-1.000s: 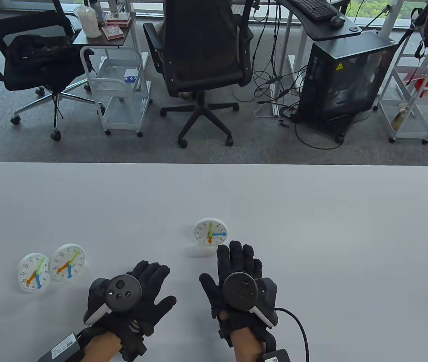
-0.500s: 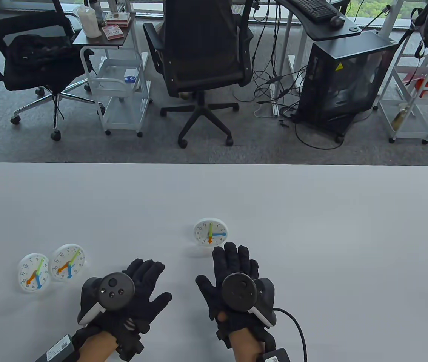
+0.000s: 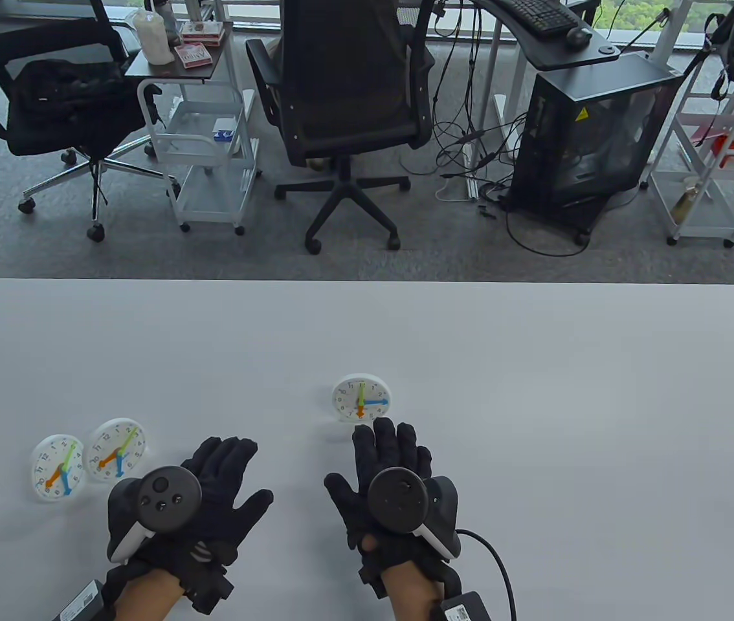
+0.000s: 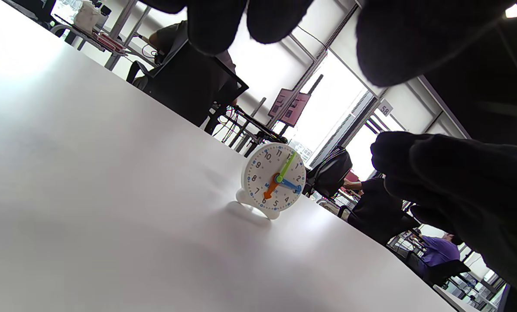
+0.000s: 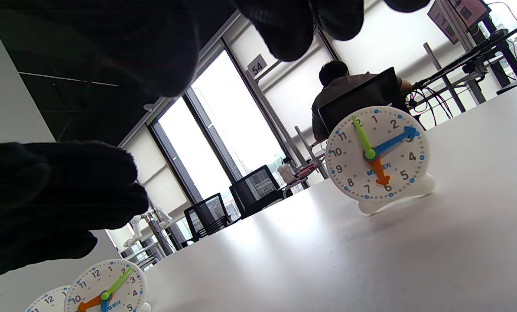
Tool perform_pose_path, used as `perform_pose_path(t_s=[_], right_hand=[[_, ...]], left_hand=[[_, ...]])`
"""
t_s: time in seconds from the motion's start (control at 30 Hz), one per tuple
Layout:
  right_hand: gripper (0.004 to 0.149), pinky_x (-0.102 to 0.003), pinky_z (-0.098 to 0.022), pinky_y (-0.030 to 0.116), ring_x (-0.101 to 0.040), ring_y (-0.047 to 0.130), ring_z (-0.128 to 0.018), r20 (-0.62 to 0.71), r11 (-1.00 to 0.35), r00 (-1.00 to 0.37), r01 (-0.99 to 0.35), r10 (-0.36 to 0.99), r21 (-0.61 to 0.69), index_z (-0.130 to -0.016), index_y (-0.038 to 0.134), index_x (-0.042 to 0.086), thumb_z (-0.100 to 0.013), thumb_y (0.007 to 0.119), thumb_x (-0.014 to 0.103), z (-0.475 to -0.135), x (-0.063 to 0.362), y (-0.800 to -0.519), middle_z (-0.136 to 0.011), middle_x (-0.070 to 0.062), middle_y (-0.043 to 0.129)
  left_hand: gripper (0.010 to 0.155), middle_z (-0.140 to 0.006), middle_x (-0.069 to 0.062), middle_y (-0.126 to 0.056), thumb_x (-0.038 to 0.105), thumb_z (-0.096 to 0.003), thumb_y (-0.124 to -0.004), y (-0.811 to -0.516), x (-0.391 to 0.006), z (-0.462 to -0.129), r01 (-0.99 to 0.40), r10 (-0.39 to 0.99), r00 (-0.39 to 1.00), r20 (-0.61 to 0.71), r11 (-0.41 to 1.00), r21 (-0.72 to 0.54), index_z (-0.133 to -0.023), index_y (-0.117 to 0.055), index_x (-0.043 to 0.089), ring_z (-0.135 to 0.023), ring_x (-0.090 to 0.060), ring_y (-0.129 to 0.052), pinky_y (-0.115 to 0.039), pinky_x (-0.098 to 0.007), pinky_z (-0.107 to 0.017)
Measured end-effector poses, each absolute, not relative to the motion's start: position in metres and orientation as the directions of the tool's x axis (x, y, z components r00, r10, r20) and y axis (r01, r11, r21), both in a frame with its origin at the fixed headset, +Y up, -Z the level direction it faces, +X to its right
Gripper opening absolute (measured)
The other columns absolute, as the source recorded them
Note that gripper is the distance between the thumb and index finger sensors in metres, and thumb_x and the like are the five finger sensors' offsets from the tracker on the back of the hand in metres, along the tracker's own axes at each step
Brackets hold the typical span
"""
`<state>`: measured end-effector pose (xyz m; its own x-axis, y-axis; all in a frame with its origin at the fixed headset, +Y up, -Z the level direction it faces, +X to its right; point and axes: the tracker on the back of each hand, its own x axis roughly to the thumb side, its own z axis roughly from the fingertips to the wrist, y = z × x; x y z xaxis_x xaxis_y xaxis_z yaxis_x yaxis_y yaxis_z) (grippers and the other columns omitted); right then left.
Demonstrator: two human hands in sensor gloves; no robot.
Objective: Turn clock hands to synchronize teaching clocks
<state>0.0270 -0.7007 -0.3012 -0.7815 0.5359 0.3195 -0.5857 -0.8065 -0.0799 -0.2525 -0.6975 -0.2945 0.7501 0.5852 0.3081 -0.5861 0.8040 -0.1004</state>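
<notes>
Three small white teaching clocks with green, blue and orange hands stand on the white table point(image 3: 535, 388). The middle clock point(image 3: 361, 398) has green at 12, blue at 3, orange at 6; it also shows in the left wrist view point(image 4: 274, 179) and the right wrist view point(image 5: 376, 154). Two clocks stand together at the left, one point(image 3: 57, 467) in front of the other point(image 3: 115, 449), both set alike; one of them shows in the right wrist view point(image 5: 106, 290). My left hand point(image 3: 211, 479) is open and flat, right of the left pair. My right hand point(image 3: 383, 456) is open, fingertips just short of the middle clock.
Beyond the table's far edge stand office chairs point(image 3: 347, 97), white carts point(image 3: 202, 136), a black computer case point(image 3: 590, 129) and loose cables on the floor. Cables run from both wrists off the bottom edge.
Both hands have slid left and slightly back toward me, still open. The left hand is now closer to the left pair of clocks. The clocks have not moved.
</notes>
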Motion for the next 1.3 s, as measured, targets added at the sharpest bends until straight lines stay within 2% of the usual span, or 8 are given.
perform_pose_path(t_s=[0.33, 0.57, 0.67, 0.83, 1.1, 1.3], right_hand=[[0.081, -0.077, -0.057, 0.033, -0.066, 0.034, -0.094, 0.335, -0.806, -0.779, -0.586, 0.531, -0.084, -0.106, 0.052, -0.005, -0.052, 0.073, 0.051, -0.299, 0.026, -0.700, -0.109, -0.034, 0.040], [0.082, -0.077, -0.057, 0.032, -0.065, 0.033, -0.095, 0.337, -0.797, -0.773, -0.596, 0.538, -0.096, -0.106, 0.052, -0.006, -0.052, 0.073, 0.051, -0.298, 0.027, -0.698, -0.108, -0.034, 0.039], [0.081, -0.077, -0.057, 0.032, -0.065, 0.033, -0.094, 0.340, -0.793, -0.769, -0.602, 0.542, -0.098, -0.106, 0.052, -0.006, -0.052, 0.073, 0.051, -0.297, 0.027, -0.697, -0.108, -0.034, 0.039], [0.081, -0.076, -0.057, 0.033, -0.067, 0.032, -0.093, 0.346, -0.786, -0.769, -0.606, 0.537, -0.126, -0.106, 0.052, -0.006, -0.052, 0.073, 0.051, -0.295, 0.027, -0.694, -0.108, -0.035, 0.038], [0.081, -0.076, -0.057, 0.032, -0.067, 0.032, -0.093, 0.351, -0.786, -0.765, -0.607, 0.539, -0.117, -0.106, 0.052, -0.006, -0.052, 0.073, 0.051, -0.293, 0.026, -0.692, -0.108, -0.036, 0.038], [0.081, -0.077, -0.057, 0.032, -0.068, 0.033, -0.093, 0.359, -0.779, -0.758, -0.616, 0.545, -0.118, -0.106, 0.052, -0.006, -0.052, 0.073, 0.051, -0.292, 0.027, -0.691, -0.108, -0.035, 0.039]], left_hand=[[0.080, -0.117, -0.025, -0.054, 0.061, -0.0502, -0.078, -0.688, -0.267, -0.295, -0.619, 0.609, 0.740, 0.285, 0.783, -0.068, -0.110, -0.049, 0.016, -0.105, -0.059, -0.041, -0.036, -0.074, -0.064], [0.081, -0.117, -0.025, -0.055, 0.062, -0.0499, -0.079, -0.673, -0.294, -0.298, -0.664, 0.642, 0.727, 0.243, 0.748, 0.014, -0.110, -0.050, 0.016, -0.105, -0.059, -0.042, -0.036, -0.074, -0.064], [0.083, -0.117, -0.025, -0.056, 0.062, -0.0492, -0.082, -0.664, -0.314, -0.299, -0.685, 0.659, 0.722, 0.209, 0.723, 0.089, -0.110, -0.050, 0.016, -0.105, -0.059, -0.044, -0.037, -0.074, -0.064], [0.084, -0.118, -0.024, -0.055, 0.058, -0.0494, -0.085, -0.656, -0.350, -0.299, -0.700, 0.700, 0.708, 0.093, 0.679, 0.221, -0.110, -0.048, 0.013, -0.105, -0.059, -0.044, -0.037, -0.074, -0.064], [0.081, -0.117, -0.024, -0.054, 0.049, -0.0504, -0.087, -0.654, -0.407, -0.298, -0.633, 0.726, 0.675, -0.129, 0.660, 0.404, -0.109, -0.047, 0.011, -0.104, -0.059, -0.045, -0.038, -0.073, -0.065], [0.070, -0.115, -0.024, -0.057, 0.034, -0.0515, -0.081, -0.680, -0.462, -0.300, -0.575, 0.737, 0.559, -0.381, 0.675, 0.463, -0.109, -0.047, 0.011, -0.102, -0.058, -0.048, -0.040, -0.072, -0.064]])
